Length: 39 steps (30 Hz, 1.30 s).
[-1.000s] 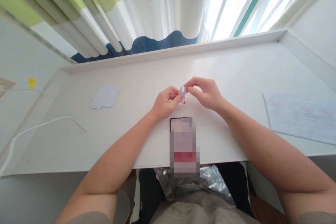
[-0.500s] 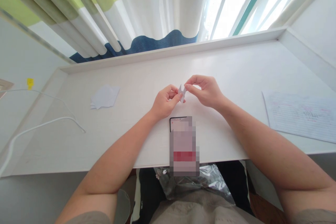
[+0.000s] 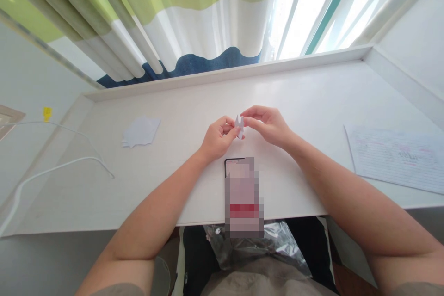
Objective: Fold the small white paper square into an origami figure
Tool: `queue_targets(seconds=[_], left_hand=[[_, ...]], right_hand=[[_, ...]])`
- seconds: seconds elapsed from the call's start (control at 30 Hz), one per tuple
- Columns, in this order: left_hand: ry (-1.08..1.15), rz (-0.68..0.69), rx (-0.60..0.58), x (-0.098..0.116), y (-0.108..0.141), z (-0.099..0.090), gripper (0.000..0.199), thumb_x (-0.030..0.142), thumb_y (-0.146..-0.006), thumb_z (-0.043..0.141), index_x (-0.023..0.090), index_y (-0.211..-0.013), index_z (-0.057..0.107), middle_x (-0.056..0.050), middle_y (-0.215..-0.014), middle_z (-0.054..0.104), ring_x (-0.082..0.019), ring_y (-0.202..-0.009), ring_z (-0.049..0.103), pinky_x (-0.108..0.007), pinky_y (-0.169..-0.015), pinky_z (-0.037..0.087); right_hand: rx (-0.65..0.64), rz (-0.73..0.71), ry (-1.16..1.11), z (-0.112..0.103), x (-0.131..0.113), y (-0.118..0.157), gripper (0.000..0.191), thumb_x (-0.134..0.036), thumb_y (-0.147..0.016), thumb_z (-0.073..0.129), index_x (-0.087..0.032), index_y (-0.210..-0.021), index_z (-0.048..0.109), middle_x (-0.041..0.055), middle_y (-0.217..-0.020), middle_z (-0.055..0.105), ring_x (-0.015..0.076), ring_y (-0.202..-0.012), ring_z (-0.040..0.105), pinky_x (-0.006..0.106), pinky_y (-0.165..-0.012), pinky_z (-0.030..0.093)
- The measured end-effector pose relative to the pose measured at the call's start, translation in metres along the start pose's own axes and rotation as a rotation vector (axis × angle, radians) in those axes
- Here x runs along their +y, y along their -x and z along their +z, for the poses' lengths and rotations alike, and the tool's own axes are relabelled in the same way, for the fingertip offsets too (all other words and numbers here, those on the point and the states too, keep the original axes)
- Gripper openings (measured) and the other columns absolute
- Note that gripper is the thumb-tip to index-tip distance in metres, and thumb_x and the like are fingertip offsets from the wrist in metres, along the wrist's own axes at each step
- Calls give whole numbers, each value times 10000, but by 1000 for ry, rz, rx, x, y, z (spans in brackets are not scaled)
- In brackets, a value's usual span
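Observation:
Above the desk, my left hand grips a small piece of folded white paper between thumb and fingers. Two pointed flaps stick up from the paper. My right hand is at the paper's right side, with thumb and index finger closed about the tip of the right flap. Below both hands lies a phone, its screen blurred out. A loose pile of white paper pieces rests on the desk to the left of my left hand.
Lined sheets with writing lie at the desk's right. A white cable runs across the left end. The white desk has a raised rim at the back, below a curtain. Clear plastic covers my lap.
The right flap, bent outward before, now stands more upright beside the left one. My right hand has come slightly closer to my left. The whole view has shifted a little.

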<state>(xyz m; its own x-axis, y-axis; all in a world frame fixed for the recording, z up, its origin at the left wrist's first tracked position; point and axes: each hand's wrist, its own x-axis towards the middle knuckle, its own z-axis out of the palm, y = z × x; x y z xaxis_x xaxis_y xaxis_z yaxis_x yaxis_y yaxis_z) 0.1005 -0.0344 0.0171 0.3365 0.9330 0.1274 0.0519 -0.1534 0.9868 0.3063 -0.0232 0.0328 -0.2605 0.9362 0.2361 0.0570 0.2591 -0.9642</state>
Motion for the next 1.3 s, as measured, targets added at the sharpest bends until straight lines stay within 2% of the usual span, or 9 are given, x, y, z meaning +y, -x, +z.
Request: queue_targets(seconds=[0.1, 0.3, 0.43, 0.57, 0.7, 0.83, 1.0, 1.13, 1.3], left_hand=[[15, 8, 19, -1, -2, 1, 371, 533, -935, 830, 214, -910, 642, -24, -779, 784, -183, -761, 752, -362, -808, 584], [30, 8, 185, -3, -8, 0, 368, 542, -842, 891, 204, -849, 746, -19, -845, 755, -141, -745, 660, -281, -681, 537], [35, -32, 162, -4, -9, -2, 354, 526, -826, 898, 197, -820, 767, -17, -797, 746, -139, -728, 637, -289, -701, 527], [47, -11, 139, -2, -9, -4, 361, 523, -814, 907, 199, -780, 753, -9, -760, 731, -134, -713, 621, -289, -696, 506], [73, -23, 164, 0, -10, -4, 364, 537, -816, 900, 205, -818, 751, 9, -678, 706, -121, -623, 600, -279, -634, 492], [101, -47, 211, -1, -11, -4, 360, 538, -836, 880, 203, -899, 765, -33, -777, 801, -158, -706, 730, -292, -684, 557], [111, -67, 190, 0, -10, -6, 364, 557, -859, 854, 205, -931, 800, -66, -921, 852, -205, -843, 810, -316, -740, 607], [114, -73, 179, 1, -9, -5, 358, 549, -848, 872, 199, -899, 819, -71, -930, 855, -217, -922, 816, -334, -811, 627], [94, -46, 255, -2, -10, -3, 343, 521, -807, 916, 204, -882, 808, -50, -902, 846, -197, -884, 799, -321, -799, 618]], right_hand=[[-110, 13, -18, 3, -1, 1, 357, -567, -883, 849, -224, -889, 750, 26, -816, 792, 201, -781, 742, 456, -910, 613], [-78, 65, 54, 2, 9, -1, 435, -634, -805, 896, -223, -859, 765, 34, -841, 804, 205, -815, 731, 429, -869, 593], [-108, 75, 72, -1, 11, -2, 415, -606, -829, 884, -209, -797, 768, 42, -823, 799, 199, -800, 721, 404, -822, 568], [-147, 79, 28, -1, 9, -1, 430, -610, -840, 875, -204, -777, 748, 43, -800, 782, 187, -779, 710, 382, -781, 564], [-90, 144, 26, 0, 8, -2, 420, -607, -848, 868, -207, -895, 749, 32, -780, 769, 184, -704, 709, 372, -703, 573], [-14, 138, 20, 1, 7, -3, 357, -532, -891, 826, -214, -1020, 729, 10, -753, 765, 185, -652, 721, 405, -725, 603], [-19, 81, -42, 5, 10, -2, 304, -477, -867, 842, -224, -993, 729, 35, -874, 817, 190, -723, 757, 440, -797, 640], [-8, 68, -63, 5, 11, -2, 319, -468, -852, 864, -227, -1015, 732, 33, -873, 818, 187, -752, 755, 434, -815, 639], [50, 77, -23, 8, 8, -1, 262, -435, -823, 869, -221, -845, 721, 50, -850, 816, 216, -804, 770, 429, -818, 637]])
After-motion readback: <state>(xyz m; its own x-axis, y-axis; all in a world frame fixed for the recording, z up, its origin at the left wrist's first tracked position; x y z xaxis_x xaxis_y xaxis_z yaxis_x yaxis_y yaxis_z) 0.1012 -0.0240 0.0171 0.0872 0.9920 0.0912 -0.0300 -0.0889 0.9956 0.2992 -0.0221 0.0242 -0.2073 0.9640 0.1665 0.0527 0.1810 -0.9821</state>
